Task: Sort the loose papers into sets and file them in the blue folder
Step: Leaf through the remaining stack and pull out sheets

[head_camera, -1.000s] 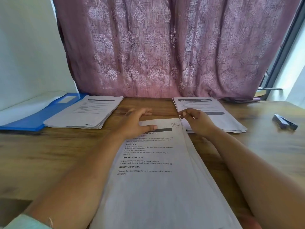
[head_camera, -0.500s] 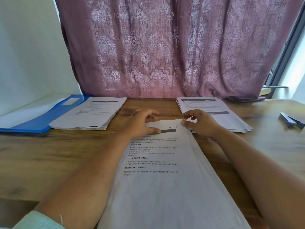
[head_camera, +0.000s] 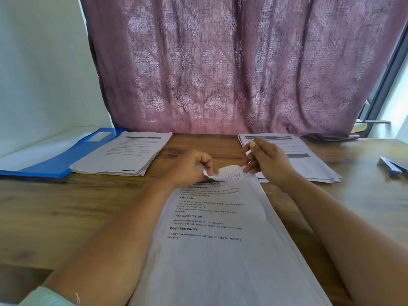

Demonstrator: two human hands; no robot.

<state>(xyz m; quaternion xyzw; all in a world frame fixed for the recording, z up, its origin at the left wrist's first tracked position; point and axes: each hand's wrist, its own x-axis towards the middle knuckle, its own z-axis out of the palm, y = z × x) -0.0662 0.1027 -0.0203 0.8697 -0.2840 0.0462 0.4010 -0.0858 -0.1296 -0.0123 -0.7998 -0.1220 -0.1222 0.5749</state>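
Left hand and right hand, each grip pinching the top sheet's lifted far edge

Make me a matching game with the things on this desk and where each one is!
Things:
1. blue folder
2. stapler
3. curtain
4. top sheet

Places:
A. far right of the desk
B. hanging behind the desk
C. far left, open
D. middle, its far edge lifted by both hands

Pairs: 1-C, 2-A, 3-B, 4-D

both hands pinching top sheet, wooden table
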